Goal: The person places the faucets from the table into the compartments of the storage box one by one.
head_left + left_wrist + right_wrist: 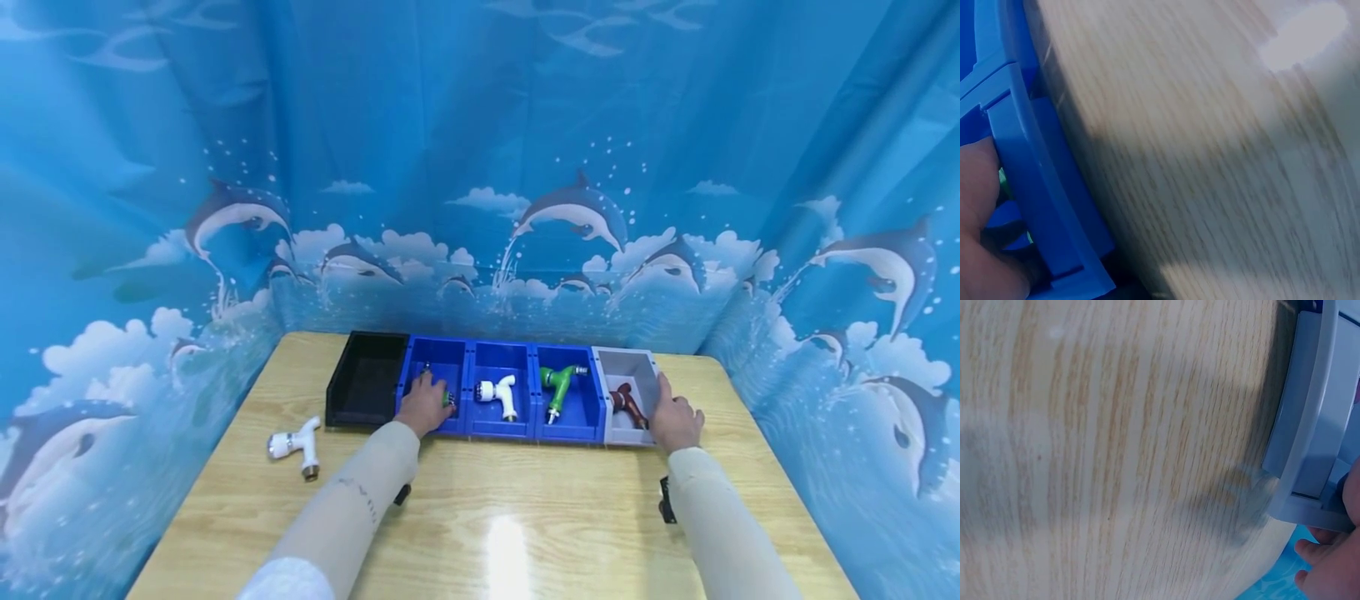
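Note:
My left hand point(423, 406) reaches down into the left blue bin point(437, 348) and holds a green faucet point(447, 398), its body mostly hidden under the fingers. In the left wrist view, bits of green show past the thumb point(975, 181), behind the bin's front wall. At the far right end of the row, my right hand point(677, 419) grips the side wall of the grey bin point(626, 360), thumb inside and other fingers outside. A brown faucet point(628, 406) lies in that grey bin, beside the hand.
A white faucet point(495, 393) lies in the middle blue bin, another green faucet point(558, 387) in the right blue bin. A black bin point(367, 379) ends the row at left. Another white faucet point(298, 446) lies on the wooden table point(570, 517). A dolphin-print curtain point(480, 167) surrounds the table.

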The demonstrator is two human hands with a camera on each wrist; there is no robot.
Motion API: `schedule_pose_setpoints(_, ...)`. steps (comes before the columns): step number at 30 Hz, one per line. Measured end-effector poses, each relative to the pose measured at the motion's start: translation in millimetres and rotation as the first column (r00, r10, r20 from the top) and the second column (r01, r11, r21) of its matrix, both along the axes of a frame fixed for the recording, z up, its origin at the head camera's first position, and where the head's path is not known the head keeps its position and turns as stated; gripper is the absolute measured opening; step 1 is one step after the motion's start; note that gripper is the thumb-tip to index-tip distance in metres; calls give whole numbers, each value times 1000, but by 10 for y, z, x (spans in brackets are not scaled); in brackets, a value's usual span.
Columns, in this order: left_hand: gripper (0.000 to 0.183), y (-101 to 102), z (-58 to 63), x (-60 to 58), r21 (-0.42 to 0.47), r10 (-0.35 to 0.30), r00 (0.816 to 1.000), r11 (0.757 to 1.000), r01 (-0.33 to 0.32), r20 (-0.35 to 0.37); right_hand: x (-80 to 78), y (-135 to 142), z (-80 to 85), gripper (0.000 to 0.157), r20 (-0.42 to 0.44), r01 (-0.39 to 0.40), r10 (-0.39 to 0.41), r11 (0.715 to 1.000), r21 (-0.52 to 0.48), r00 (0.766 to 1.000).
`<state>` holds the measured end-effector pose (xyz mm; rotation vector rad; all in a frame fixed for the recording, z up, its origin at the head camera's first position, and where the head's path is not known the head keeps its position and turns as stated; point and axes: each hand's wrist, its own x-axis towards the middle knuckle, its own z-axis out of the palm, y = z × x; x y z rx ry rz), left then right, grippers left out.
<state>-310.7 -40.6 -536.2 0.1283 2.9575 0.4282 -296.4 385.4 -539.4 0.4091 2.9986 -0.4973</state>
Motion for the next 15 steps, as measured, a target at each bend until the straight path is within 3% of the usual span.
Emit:
schedule_pose_setpoints(7,55,-8,30,70,6,-17,1000,1000,17,5,-5,6,-13,61,8,10,-10,1000,-5,1000)
schedule_pose_setpoints(15,49,-36,88,132,0,-56,997,998,56,-52,-18,18,-29,60,12,15,-15,1000,-13,1000)
